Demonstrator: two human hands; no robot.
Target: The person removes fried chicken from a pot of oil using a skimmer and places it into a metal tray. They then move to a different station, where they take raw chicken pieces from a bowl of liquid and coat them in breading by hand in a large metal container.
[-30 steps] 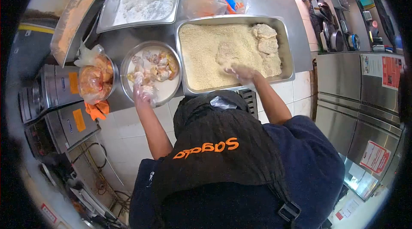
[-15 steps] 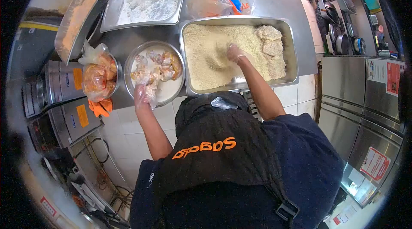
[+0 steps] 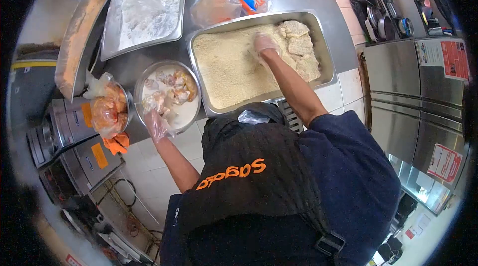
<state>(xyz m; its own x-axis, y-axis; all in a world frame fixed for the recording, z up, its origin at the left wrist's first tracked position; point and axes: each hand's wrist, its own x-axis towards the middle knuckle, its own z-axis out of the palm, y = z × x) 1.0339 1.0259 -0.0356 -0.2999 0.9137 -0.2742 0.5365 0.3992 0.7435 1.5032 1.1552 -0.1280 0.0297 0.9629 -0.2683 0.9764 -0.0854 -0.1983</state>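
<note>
My left hand (image 3: 157,122), in a clear plastic glove, reaches over the near rim of a round metal bowl (image 3: 197,97) of white liquid. Its fingers close around the near end of a pale, wet piece of chicken (image 3: 154,101). More coated chicken pieces (image 3: 183,89) lie in the liquid beside it. My right hand (image 3: 266,44), also gloved, is down on the pale crumbs (image 3: 224,69) in a large steel tray (image 3: 201,104). Its fingertips are hidden, and what lies under them does not show. Several crumbed pieces (image 3: 301,47) rest along the tray's right side.
A tray of white flour (image 3: 144,12) stands behind the bowl. At left are a bag of orange-red marinated pieces (image 3: 109,111), an orange cloth (image 3: 117,143) and a tilted tray with an orange coating (image 3: 82,42). Plastic bags (image 3: 216,7) lie behind the crumb tray.
The view has turned and shifted slightly. My right hand has moved farther back in the crumb tray, closer to the crumbed pieces. My left hand stays at the bowl.
</note>
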